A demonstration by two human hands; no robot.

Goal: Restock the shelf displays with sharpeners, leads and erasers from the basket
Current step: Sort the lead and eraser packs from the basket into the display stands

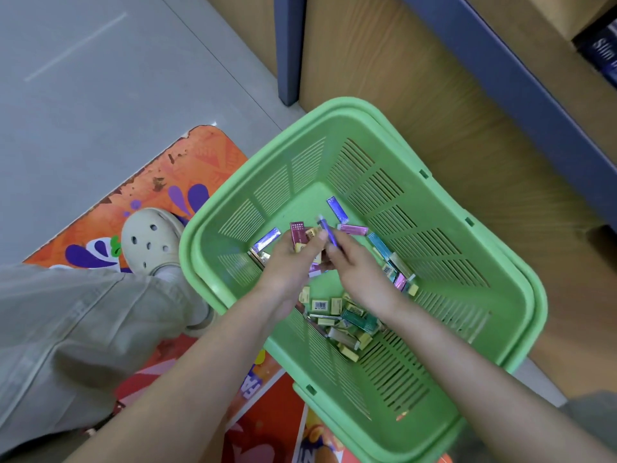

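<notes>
hands (288, 262) in basket (334, 107) — left grips maroon box (298, 231), right (354, 265) purple tube (329, 232)

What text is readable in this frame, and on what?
"Slim": dark box on the shelf, top right; rest cut off.
Floor mat: large letters partly hidden, no whole word.
Barcode pack in the green basket: digits too small.
Maroon pack held by the left hand: print blurred.
Purple tube pinched by the right hand: nothing readable.
</notes>
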